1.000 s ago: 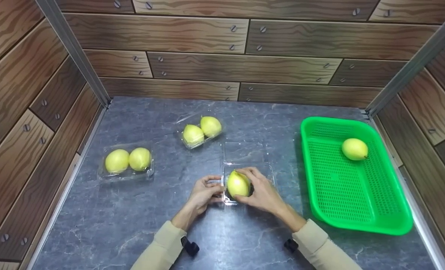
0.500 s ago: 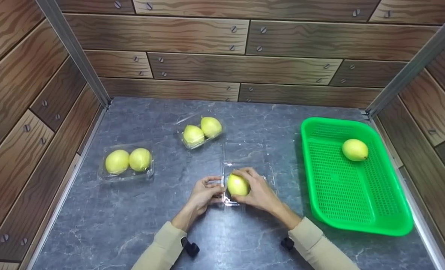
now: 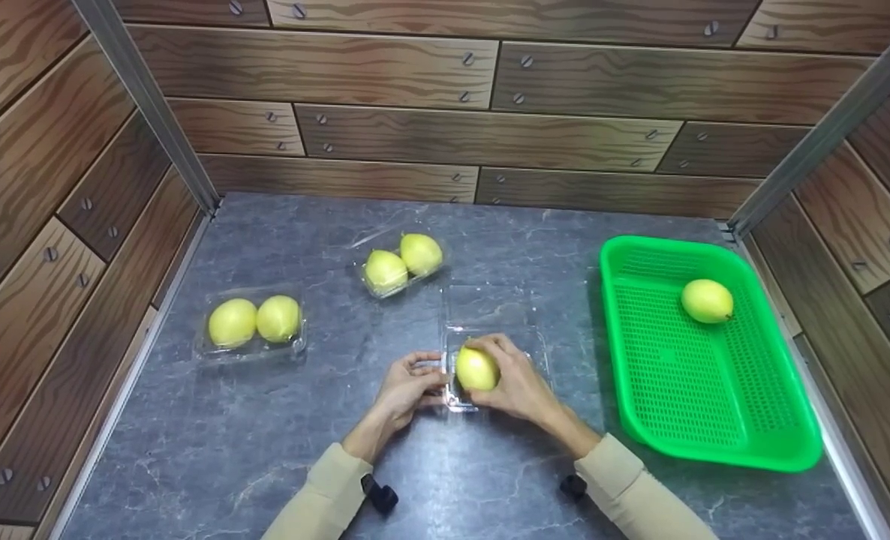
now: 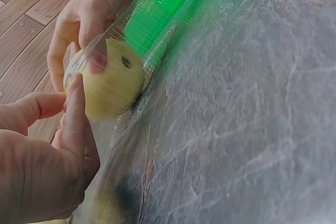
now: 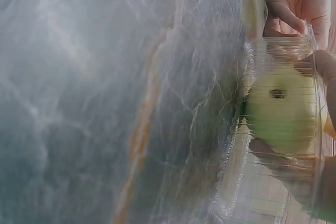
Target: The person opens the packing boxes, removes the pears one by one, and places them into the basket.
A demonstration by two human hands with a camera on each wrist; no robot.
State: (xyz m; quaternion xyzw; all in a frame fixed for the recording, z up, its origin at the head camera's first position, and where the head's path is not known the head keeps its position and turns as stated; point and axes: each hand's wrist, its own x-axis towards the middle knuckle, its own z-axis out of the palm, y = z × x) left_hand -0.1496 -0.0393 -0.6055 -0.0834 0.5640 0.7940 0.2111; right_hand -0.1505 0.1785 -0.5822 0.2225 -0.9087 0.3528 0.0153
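In the head view my right hand grips a yellow-green pear, thumb on the near side and fingers over its top. The pear sits within the left part of a clear plastic clamshell box, whose lid lies folded back, away from me. My left hand is at the box's left side; the left wrist view shows its thumb and index finger pinching the rim. Through the clear wall in the right wrist view, the pear's dark blossom end faces the camera.
A green plastic basket on the right holds one pear. Two closed clear boxes stand left and back, each with two pears: the left box and the back box. Wood-patterned walls enclose the grey marbled table.
My right fingers have shifted slightly over the pear's top, covering the stem that showed a second ago. The left hand and the box have stayed put.
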